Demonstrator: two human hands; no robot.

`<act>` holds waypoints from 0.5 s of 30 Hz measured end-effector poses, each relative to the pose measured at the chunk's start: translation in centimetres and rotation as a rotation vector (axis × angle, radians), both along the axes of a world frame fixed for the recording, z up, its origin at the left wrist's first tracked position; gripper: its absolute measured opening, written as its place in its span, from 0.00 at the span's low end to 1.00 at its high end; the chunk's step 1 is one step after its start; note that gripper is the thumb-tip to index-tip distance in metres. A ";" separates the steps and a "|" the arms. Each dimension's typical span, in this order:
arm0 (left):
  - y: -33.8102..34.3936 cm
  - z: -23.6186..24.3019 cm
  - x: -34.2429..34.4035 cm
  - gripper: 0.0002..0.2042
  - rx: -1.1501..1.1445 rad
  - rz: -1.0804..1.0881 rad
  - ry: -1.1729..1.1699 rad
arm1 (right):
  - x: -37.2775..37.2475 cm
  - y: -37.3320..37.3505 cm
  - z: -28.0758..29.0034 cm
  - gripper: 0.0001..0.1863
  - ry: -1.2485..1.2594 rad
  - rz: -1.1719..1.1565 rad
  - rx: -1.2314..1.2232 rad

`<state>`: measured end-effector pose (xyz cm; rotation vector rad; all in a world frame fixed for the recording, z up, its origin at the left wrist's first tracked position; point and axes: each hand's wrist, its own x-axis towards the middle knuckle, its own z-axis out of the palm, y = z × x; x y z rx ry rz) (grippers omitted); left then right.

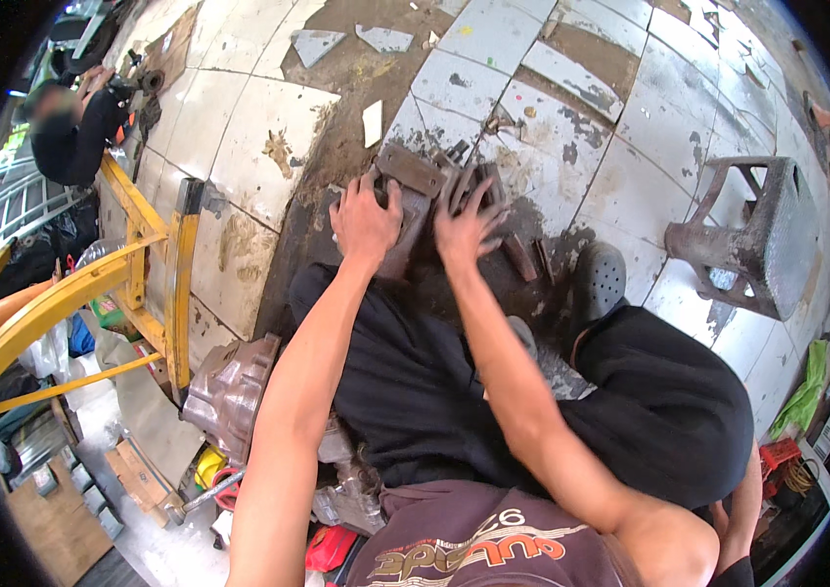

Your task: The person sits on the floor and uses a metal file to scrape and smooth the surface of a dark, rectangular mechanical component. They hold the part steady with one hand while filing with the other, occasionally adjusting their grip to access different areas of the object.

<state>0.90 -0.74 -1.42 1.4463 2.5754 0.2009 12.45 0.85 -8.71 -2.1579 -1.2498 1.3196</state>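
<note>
Rusty metal block (411, 170)'s just ahead, between my hands, long axis slanting, right end closer to me. Left hand (366, 225)'s open by its left end, right hand (471, 223)'s spread near the other. Can't tell if either's touching.

The head-worn fisheye looks steeply down over the wearer's printed T-shirt (493, 543), very near at the lower centre of the frame. It faces past the left hand (368, 223) and right hand (469, 227), farther off at upper centre, onto the tiled floor (620, 196), reaching wide enough to catch a distant person (67, 142) at upper left.
</note>
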 end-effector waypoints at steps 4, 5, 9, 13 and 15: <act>0.0 0.4 -0.4 0.26 0.008 -0.001 -0.013 | -0.5 -1.7 0.5 0.50 0.003 0.003 -0.039; 0.3 0.4 -0.4 0.26 0.015 -0.001 -0.002 | -0.4 -0.6 0.4 0.49 -0.002 -0.030 -0.029; 0.1 0.3 0.0 0.26 -0.012 -0.002 -0.025 | -0.6 -1.8 -0.5 0.45 -0.079 -0.001 0.068; -0.2 0.2 -0.1 0.26 0.001 -0.010 0.002 | -0.6 -4.0 0.6 0.45 -0.061 0.066 -0.024; 0.5 0.1 0.1 0.26 0.015 -0.006 0.013 | -0.1 -1.0 -0.6 0.46 -0.065 -0.025 0.068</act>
